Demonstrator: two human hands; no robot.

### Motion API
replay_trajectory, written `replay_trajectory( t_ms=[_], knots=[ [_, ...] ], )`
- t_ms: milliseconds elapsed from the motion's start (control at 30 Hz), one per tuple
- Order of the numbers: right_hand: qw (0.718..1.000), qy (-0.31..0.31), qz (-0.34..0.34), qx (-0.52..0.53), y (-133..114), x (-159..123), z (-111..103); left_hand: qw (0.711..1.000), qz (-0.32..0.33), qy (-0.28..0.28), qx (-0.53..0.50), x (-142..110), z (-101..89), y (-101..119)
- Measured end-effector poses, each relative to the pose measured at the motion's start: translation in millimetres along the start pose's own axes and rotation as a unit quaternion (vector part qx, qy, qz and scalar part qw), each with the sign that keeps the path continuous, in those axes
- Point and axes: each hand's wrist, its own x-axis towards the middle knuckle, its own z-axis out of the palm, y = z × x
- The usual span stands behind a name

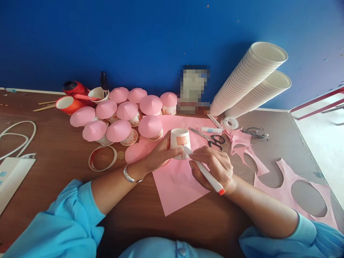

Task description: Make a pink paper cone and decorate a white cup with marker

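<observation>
My left hand [161, 154] is closed around the side of a white paper cup [176, 141], its thumb lying across the front. Orange-red line drawing marks the cup's wall, with a grid pattern near the top. In my right hand [212, 166] is a white marker [208, 177] with an orange-red end, its tip against or very near the cup. Beneath both hands lies a sheet of pink paper [174, 197]. Just left of the cup, a pink paper cone [150, 125] sits on a decorated cup. The fingers of my left hand behind the cup are hidden.
Several cone-topped cups [118, 130] stand to the left. A tape roll [103, 168], scissors [208, 138], a glue stick [211, 130] and pink paper scraps [279, 193] lie about. Tall stacks of white cups [242, 79] lean by the blue wall [134, 36]. A power strip [16, 175] is far left.
</observation>
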Motion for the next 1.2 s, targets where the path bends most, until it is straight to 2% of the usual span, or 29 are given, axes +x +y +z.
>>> replay_trajectory(
  t_ms=[333, 767, 1200],
  knots=[
    [1.000, -0.009, 0.002, -0.006, -0.3, 1.7, -0.2, 0.999, 0.010, -0.026, -0.015, 2.7, -2.9, -7.8],
    [1.000, -0.011, 0.007, -0.002, -0.5, 1.2, 0.0, 0.999, 0.012, -0.015, -0.027, 3.9, -3.9, -13.0],
    [1.000, -0.015, 0.000, -0.002, -0.5, 1.4, 0.3, 1.000, 0.001, -0.021, -0.022, 2.4, -2.5, -7.9]
  ],
)
